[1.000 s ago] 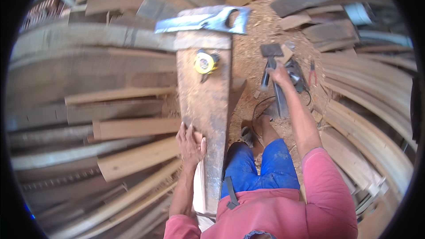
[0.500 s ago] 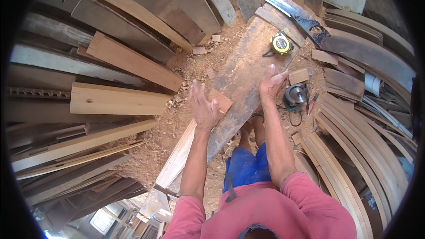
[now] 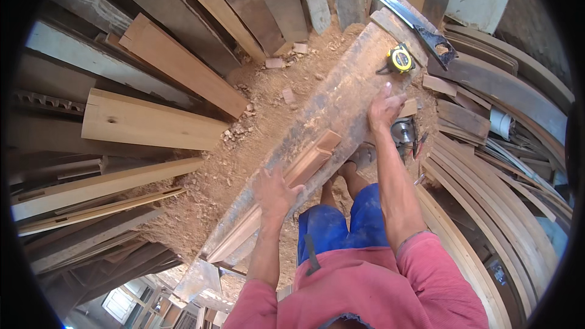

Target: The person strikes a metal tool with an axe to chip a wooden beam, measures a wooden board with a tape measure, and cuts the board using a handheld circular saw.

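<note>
A long reddish wooden strip (image 3: 306,166) with a grooved face and a notched end lies lengthwise on a worn plank bench (image 3: 350,88). My left hand (image 3: 275,194) is over its middle, fingers and thumb apart, covering part of it; whether the palm presses on it I cannot tell. Farther up, my right hand (image 3: 385,111) is at the bench's right edge with fingers apart and nothing in them. Just beyond that hand sits a yellow and black tape measure (image 3: 400,59). A handsaw (image 3: 399,13) with a black handle rests across the far end.
A circular saw (image 3: 403,131) and a small wood block (image 3: 409,108) are right of the bench, partly behind my right arm. Boards (image 3: 155,120) fan out on the left; long planks (image 3: 481,189) are stacked on the right. Sawdust and chips (image 3: 244,131) cover the floor.
The strip has turned, so its grooved face shows instead of a plain one. My left hand has moved down the bench, toward me. The right hand remains by the bench edge, fingers apart.
</note>
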Action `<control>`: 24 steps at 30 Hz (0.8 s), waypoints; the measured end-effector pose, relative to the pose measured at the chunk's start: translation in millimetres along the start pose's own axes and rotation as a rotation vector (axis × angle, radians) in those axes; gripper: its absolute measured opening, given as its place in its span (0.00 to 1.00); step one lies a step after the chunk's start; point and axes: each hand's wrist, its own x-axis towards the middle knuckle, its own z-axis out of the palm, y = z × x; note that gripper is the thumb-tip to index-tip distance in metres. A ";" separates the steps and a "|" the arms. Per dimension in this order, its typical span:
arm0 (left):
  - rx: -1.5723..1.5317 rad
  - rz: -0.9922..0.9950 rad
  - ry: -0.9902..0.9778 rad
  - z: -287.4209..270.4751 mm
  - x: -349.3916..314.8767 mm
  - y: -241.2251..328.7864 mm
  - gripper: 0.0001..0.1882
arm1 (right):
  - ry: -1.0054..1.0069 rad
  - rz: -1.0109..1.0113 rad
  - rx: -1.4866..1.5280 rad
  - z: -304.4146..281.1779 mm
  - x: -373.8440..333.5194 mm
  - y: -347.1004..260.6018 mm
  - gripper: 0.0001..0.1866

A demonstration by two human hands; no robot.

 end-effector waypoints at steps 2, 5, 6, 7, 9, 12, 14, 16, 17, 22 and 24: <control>0.072 0.094 0.122 22.1 -15.3 -8.2 0.35 | -0.021 0.009 -0.004 0.6 -5.7 -6.1 0.41; -0.059 0.219 0.378 43.3 -31.5 -1.6 0.25 | -0.005 -0.009 -0.005 3.4 -1.5 0.2 0.40; -0.066 0.217 0.374 52.3 -34.3 -1.1 0.25 | -0.003 -0.013 -0.012 3.4 0.4 4.3 0.40; -0.084 0.215 0.373 57.4 -34.2 0.1 0.24 | -0.011 -0.020 -0.007 3.6 2.4 3.6 0.41; -0.107 0.208 0.376 64.3 -35.8 -2.2 0.23 | -0.020 -0.036 -0.002 3.8 3.1 3.2 0.42; -0.114 0.187 0.356 63.8 -37.0 -6.5 0.23 | -0.027 0.013 -0.036 2.1 -4.7 -4.6 0.41; -0.096 0.226 0.358 62.3 -38.9 -8.8 0.25 | -0.013 0.041 -0.007 1.5 -4.2 -4.4 0.41; -0.130 0.251 0.321 58.2 -43.6 -12.1 0.28 | -0.011 0.043 0.012 4.7 2.4 4.7 0.43; -0.164 0.277 0.287 53.7 -44.0 -14.3 0.32 | -0.010 0.045 0.033 4.1 9.3 5.1 0.44; -0.077 -0.037 0.054 50.4 -92.0 -106.5 0.38 | -0.077 -0.307 -0.119 -76.6 32.6 -13.8 0.48; -0.055 -0.128 0.019 56.2 -92.8 -129.4 0.37 | -0.139 -0.511 -0.135 -89.7 53.2 -39.9 0.48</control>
